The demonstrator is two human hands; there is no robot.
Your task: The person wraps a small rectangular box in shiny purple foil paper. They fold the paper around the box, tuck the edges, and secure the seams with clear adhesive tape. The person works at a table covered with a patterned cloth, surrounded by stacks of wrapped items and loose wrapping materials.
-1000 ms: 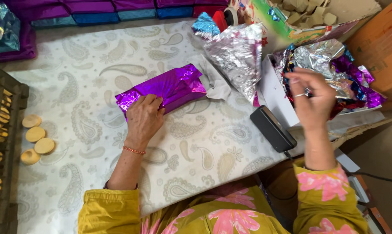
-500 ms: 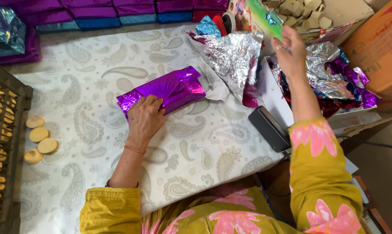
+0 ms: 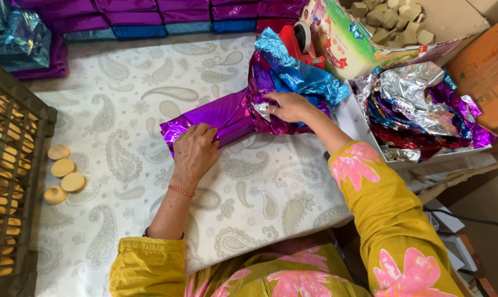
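Observation:
A box wrapped in shiny purple foil [image 3: 216,118] lies on the paisley-patterned white table cover [image 3: 150,99]. My left hand [image 3: 195,151] presses flat on its near left end. My right hand [image 3: 288,106] reaches across and rests on crumpled foil sheets, purple and blue [image 3: 293,74], lying at the box's right end. Whether its fingers pinch a sheet is unclear.
A white tray of loose silver, purple and red foil sheets [image 3: 425,110] sits right. A red tape dispenser [image 3: 298,38] and a carton of tan blocks [image 3: 392,22] stand behind. Wrapped boxes [image 3: 150,14] line the back. Round biscuits [image 3: 62,173] and a brown crate [image 3: 9,181] are left.
My right hand came from the foil tray at the right over to the foil sheets beside the purple box. The left hand stayed pressed on the box.

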